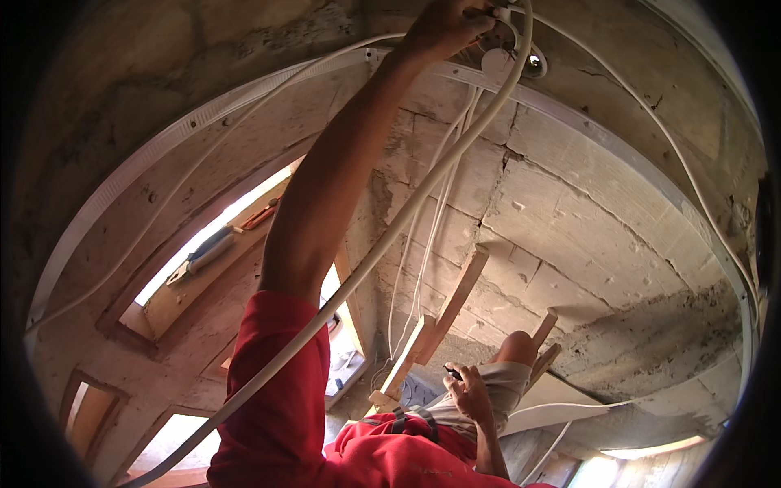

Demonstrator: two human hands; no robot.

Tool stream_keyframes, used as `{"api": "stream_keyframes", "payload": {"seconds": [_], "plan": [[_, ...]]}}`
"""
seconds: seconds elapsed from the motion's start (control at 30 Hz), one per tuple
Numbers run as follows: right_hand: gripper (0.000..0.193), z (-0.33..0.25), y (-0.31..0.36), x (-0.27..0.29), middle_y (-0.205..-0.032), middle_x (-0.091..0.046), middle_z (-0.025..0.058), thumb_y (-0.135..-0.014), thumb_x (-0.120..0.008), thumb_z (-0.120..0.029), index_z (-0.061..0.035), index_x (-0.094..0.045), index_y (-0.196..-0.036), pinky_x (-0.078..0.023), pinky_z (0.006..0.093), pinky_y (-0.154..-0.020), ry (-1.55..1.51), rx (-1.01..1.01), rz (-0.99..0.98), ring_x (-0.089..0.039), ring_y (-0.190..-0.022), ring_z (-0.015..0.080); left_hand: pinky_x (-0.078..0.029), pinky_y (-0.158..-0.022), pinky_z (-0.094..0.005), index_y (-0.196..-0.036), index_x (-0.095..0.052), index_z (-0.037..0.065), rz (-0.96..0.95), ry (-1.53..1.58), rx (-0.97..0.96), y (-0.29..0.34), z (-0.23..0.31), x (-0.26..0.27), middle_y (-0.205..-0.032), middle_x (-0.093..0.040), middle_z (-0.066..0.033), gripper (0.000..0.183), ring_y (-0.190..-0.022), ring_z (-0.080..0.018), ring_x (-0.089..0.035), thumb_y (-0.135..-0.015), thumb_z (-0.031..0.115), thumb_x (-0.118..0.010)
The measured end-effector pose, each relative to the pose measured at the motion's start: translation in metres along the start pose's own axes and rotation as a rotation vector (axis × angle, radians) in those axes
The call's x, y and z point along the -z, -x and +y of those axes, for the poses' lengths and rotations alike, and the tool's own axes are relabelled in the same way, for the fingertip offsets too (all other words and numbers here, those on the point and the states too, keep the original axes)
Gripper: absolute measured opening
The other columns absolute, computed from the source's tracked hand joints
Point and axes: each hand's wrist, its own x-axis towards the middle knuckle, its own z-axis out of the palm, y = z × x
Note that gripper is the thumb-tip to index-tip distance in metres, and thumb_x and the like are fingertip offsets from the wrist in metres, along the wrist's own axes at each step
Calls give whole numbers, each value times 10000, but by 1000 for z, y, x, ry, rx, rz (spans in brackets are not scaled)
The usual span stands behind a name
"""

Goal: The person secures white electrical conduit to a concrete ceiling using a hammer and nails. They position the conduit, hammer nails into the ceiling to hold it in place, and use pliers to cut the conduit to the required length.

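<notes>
Left grip (455, 28): near white disc (498, 62) | right grip (470, 397): around dark object (452, 373)

The thick white cable (384, 241) looks like smooth, matt plastic. Behind it, the block wall (586, 236) is rough, cracked and matt. Beneath it, the red sleeve (277, 329) is matt cloth. Right of it are bare wooden posts (452, 305) and dull cloth shorts (502, 385).

Tools (213, 244) on the ledge (195, 289) leftward — left hand (455, 28) high, right hand (470, 396) low
</notes>
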Motion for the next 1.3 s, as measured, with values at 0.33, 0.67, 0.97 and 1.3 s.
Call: {"api": "stream_keyframes", "payload": {"seconds": [0.33, 0.67, 0.97, 1.3], "plan": [[560, -59, -19, 36, -1119, -702, 114, -964, -739, -118, -27, -485, -1455, -510, 263, -516, -776, -194, 221, -620, -656, 111, -566, -814, -386, -1158, -651, 23, -152, 49, 215, 15, 51, 21, -1020, -688, -127, 275, -936, -222, -689, -1013, 256, -634], [751, -105, -30, 64, -1070, -760, 141, -908, -798, -104, -20, -376, -1524, -474, 226, -488, -657, -124, 350, -620, -614, 86, -530, -877, -338, -1263, -648, 58, 258, 304, 448, 328, 90, -84, -1244, -648, -104, 280, -970, -157, -648, -1029, 211, -652], [761, -100, -34, 54, -1090, -780, 122, -910, -807, -126, -5, -382, -1529, -531, 242, -756, -584, -53, 237, -690, -852, 94, -506, -1059, -362, -1309, -657, 30, -304, 533, 859, 417, 125, -130, -1246, -641, -99, 364, -1171, -211, -652, -1000, 216, -705], [732, -94, -35, 43, -1105, -773, 104, -919, -805, -146, -39, -409, -1526, -524, 275, -858, -611, -25, 158, -686, -959, 107, -525, -951, -314, -1159, -716, -14, -117, 541, 1074, 423, 132, -141, -1080, -721, -81, 267, -1023, -152, -686, -987, 190, -702]]}}
